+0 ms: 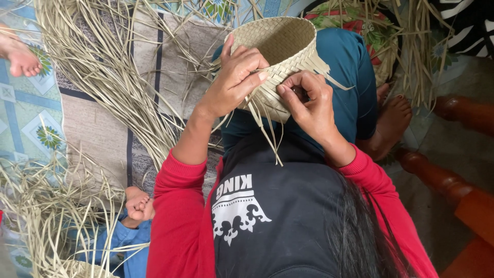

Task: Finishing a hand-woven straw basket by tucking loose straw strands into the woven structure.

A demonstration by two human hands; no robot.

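We noted a pale straw-coloured woven basket (280,49) with a diagonal plaited pattern, and loose strips (108,77) of the same dull tan scattered about. The sleeves (177,216) were bright red, the top (280,216) black with a white ornamental print, the trousers (350,87) teal. Beneath lay a mat (25,118) patterned in pale blue and green with flower motifs, crossed by grey-brown panels with dark navy stripes; reddish-brown wooden furniture legs (442,175) showed alongside.
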